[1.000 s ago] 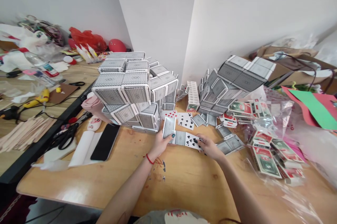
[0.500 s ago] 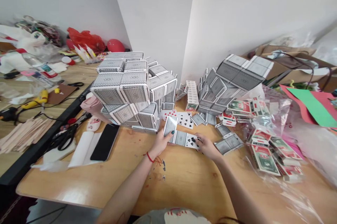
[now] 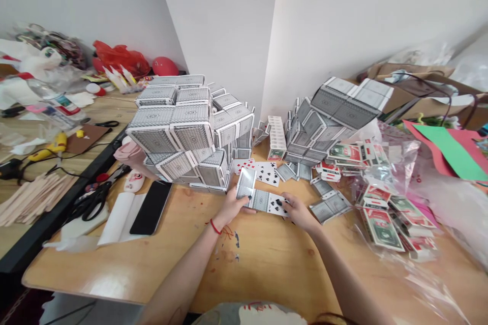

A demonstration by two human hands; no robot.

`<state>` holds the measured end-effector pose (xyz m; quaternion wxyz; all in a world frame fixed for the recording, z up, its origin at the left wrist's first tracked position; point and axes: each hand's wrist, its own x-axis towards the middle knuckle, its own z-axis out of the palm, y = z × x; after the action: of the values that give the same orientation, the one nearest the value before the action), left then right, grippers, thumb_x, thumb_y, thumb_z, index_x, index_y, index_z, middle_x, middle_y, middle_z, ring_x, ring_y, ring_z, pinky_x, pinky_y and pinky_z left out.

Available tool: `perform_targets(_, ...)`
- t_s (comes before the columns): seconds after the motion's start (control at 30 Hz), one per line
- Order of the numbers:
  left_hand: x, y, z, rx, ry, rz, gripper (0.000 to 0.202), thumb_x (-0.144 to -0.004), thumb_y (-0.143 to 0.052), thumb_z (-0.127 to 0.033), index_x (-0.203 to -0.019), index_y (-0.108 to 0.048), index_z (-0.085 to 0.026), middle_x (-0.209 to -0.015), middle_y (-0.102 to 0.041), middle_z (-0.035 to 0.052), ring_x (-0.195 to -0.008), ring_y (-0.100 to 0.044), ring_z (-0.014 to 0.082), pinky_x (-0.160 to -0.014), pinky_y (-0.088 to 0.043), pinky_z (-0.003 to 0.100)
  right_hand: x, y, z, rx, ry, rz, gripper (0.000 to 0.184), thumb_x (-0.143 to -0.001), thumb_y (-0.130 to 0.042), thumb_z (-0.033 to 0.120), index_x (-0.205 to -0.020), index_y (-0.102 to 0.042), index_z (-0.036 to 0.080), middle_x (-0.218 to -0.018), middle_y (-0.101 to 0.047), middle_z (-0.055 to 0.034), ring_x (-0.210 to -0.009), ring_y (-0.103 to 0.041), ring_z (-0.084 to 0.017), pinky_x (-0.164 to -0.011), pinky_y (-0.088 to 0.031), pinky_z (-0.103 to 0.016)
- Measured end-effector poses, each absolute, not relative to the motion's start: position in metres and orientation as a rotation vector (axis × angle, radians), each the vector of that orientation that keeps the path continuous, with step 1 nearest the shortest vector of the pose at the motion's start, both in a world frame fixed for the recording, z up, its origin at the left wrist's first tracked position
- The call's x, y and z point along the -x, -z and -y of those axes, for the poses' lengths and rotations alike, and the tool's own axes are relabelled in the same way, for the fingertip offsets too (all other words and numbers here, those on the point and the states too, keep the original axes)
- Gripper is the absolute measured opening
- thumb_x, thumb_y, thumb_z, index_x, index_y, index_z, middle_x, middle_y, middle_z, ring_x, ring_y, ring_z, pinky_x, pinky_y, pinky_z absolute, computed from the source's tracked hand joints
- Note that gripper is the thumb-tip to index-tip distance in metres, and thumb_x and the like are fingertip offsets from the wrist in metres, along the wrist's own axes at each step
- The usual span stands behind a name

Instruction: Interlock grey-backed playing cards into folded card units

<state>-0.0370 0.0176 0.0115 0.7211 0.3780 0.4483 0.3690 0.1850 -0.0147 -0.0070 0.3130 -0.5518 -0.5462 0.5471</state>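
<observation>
A strip of joined playing cards [image 3: 261,200] spans between my two hands above the table. My left hand [image 3: 231,206], with a red string on the wrist, grips its left end, where one card stands up at an angle with its patterned back showing. At the right end, a face with black spades shows, and my right hand [image 3: 295,209] pinches that edge, thumb on top. Just behind lie loose face-up cards [image 3: 268,173], one of them red diamonds. Folded card pieces [image 3: 330,206] rest to the right of my right hand.
Large structures of folded cards stand at back left [image 3: 173,134] and back right [image 3: 324,119]. Card boxes [image 3: 383,228] lie on clear plastic at right. On the left are a black phone [image 3: 151,208], scissors [image 3: 95,198], a yellow glue gun [image 3: 49,147] and wooden sticks [image 3: 36,195].
The view has shifted slightly. Both hands keep their hold on the card strip, and my left thumb has moved a little down along it.
</observation>
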Motion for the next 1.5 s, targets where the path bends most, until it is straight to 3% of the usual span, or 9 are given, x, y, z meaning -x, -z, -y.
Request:
perform_targets(0.57, 0.043, -0.011, -0.019, -0.792, -0.747, -0.921, 0.033, -0.064, -0.067, -0.019, -0.094, -0.056, -0.013, -0.092, -0.066, 0.0059, -0.082, -0.063, 0.0223, -0.068, -0.055, 0.04, -0.183, 0.001, 0.016, 1.46, -1.543, 1.347, 0.027, -0.076, -0.046, 0.046, -0.072, -0.044, 0.019, -0.049, -0.042, 0.0067, -0.036, -0.038, -0.006, -0.033, -0.026, -0.018)
perform_targets(0.87, 0.042, -0.015, -0.018, -0.75, -0.723, -0.944, 0.034, -0.058, -0.071, -0.017, -0.09, -0.06, -0.011, -0.087, -0.067, 0.0068, -0.078, -0.064, 0.0215, -0.065, -0.056, 0.036, -0.183, -0.005, 0.02, 1.392, -1.596, 1.282, 0.028, -0.075, -0.049, 0.046, -0.073, -0.046, 0.018, -0.053, -0.042, 0.0062, -0.04, -0.042, -0.006, -0.035, -0.032, -0.017)
perform_targets(1.03, 0.04, -0.015, -0.015, -0.74, -0.765, -1.015, 0.036, -0.055, -0.072, -0.016, -0.09, -0.062, -0.011, -0.089, -0.067, 0.0075, -0.077, -0.064, 0.0217, -0.062, -0.056, 0.035, -0.183, -0.006, 0.028, 1.389, -1.516, 1.192, 0.034, -0.072, -0.054, 0.047, -0.088, -0.041, 0.02, -0.052, -0.049, 0.0068, -0.033, -0.041, -0.006, -0.03, -0.028, -0.016)
perform_targets(1.23, 0.035, -0.011, -0.012, -0.704, -0.865, -1.078, 0.033, -0.057, -0.07, -0.015, -0.088, -0.061, -0.01, -0.089, -0.067, 0.008, -0.079, -0.063, 0.022, -0.063, -0.057, 0.036, -0.186, 0.0, 0.031, 1.291, -1.649, 1.095, 0.038, -0.068, -0.057, 0.05, -0.084, -0.04, 0.019, -0.067, -0.062, -0.0012, -0.04, -0.054, -0.011, -0.034, -0.042, -0.022)
perform_targets(1.5, 0.031, -0.011, -0.009, -0.682, -0.915, -1.103, 0.028, -0.057, -0.068, -0.013, -0.085, -0.062, -0.011, -0.084, -0.068, 0.0065, -0.074, -0.064, 0.0206, -0.059, -0.057, 0.034, -0.182, 0.004, 0.025, 1.303, -1.525, 1.108, 0.031, -0.071, -0.055, 0.046, -0.074, -0.043, 0.018, -0.059, -0.061, -0.0001, -0.031, -0.04, -0.006, -0.03, -0.032, -0.019)
